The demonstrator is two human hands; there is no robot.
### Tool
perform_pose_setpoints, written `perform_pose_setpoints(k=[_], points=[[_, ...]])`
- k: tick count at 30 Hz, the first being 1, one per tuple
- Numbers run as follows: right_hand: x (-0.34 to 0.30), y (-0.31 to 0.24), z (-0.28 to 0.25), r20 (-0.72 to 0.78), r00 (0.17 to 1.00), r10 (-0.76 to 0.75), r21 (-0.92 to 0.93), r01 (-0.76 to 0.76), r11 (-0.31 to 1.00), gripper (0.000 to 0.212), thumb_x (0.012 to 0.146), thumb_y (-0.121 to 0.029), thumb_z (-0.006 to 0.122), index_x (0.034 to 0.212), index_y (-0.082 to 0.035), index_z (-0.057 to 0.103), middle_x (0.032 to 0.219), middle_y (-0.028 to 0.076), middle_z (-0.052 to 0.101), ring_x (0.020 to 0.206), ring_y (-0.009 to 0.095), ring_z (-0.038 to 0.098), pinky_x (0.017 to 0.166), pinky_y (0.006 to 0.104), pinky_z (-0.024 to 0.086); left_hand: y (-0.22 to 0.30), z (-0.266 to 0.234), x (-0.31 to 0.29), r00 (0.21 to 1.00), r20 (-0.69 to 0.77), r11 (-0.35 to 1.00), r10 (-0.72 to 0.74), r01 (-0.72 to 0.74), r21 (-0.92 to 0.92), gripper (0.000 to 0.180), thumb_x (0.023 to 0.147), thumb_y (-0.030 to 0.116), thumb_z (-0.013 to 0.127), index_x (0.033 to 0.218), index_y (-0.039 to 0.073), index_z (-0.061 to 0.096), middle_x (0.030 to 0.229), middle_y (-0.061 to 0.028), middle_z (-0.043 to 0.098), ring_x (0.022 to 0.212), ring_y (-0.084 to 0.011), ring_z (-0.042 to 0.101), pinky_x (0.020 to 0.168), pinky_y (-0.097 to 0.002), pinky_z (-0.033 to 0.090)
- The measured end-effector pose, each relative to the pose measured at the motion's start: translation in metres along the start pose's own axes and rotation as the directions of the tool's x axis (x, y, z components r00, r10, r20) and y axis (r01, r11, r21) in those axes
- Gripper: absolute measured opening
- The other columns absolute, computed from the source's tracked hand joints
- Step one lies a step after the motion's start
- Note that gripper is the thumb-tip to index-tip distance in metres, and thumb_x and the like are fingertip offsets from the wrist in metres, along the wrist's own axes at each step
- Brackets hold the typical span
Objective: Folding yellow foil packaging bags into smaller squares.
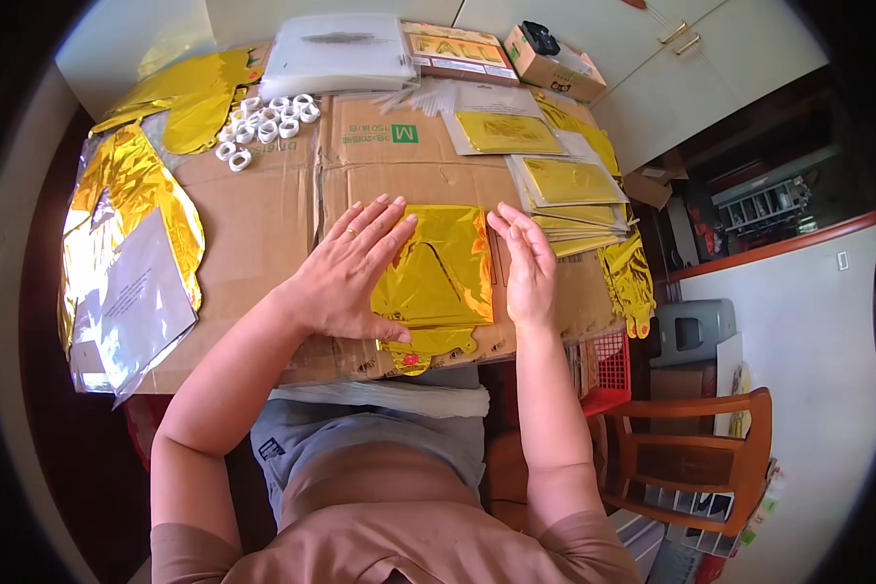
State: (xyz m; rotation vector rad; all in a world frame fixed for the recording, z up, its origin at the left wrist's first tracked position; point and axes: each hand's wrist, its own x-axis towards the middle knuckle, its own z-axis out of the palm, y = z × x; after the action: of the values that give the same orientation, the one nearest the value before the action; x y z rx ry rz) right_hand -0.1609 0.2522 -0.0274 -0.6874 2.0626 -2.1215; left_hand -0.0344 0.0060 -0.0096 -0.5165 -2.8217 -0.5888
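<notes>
A gold foil balloon point(436, 282), folded into a rough square, lies on the cardboard in front of me. A rounded tab with a small red mark sticks out from its near edge. My left hand point(341, 277) rests flat with fingers stretched over the balloon's left side, its thumb near the lower left corner. Beside the right edge stands my right hand point(529, 268), fingers extended and palm turned inward, with nothing in it. Whether it touches the foil I cannot tell.
Flat gold foil pieces point(131, 180) and a clear printed bag point(136, 282) lie at left. Several small white rolls point(263, 125) sit farther back. Clear plastic sleeves point(341, 58) and boxes point(555, 66) line the back. Packed gold foil point(572, 182) is stacked at right, above a wooden chair point(691, 443).
</notes>
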Motion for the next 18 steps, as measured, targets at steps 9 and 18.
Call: perform_pose_setpoints(k=[9, 18], points=[[-0.009, -0.025, -0.008, 0.312, 0.940, -0.140, -0.396, 0.263, 0.880, 0.059, 0.091, -0.031, 0.074, 0.138, -0.001, 0.055, 0.148, 0.022, 0.047, 0.139, 0.033, 0.046, 0.116, 0.0420, 0.034, 0.002, -0.001, 0.004, 1.000, 0.024, 1.000, 0.014, -0.014, -0.027, 0.128, 0.063, 0.074, 0.076, 0.155, 0.001, 0.027, 0.161, -0.0218, 0.027, 0.152, -0.0375, 0.020, 0.124, -0.0520, 0.013], [-0.056, -0.056, -0.013, 0.506, 0.860, -0.072, -0.646, 0.433, 0.629, 0.066, 0.076, -0.019, 0.084, 0.135, -0.007, 0.059, 0.149, 0.014, 0.049, 0.139, 0.037, 0.045, 0.117, 0.0476, 0.036, -0.014, -0.015, 0.002, 0.997, -0.063, 0.888, -0.034, 0.001, -0.460, 0.114, 0.066, 0.044, 0.087, 0.154, -0.001, 0.030, 0.160, -0.0234, 0.028, 0.151, -0.0384, 0.023, 0.123, -0.0479, 0.021]])
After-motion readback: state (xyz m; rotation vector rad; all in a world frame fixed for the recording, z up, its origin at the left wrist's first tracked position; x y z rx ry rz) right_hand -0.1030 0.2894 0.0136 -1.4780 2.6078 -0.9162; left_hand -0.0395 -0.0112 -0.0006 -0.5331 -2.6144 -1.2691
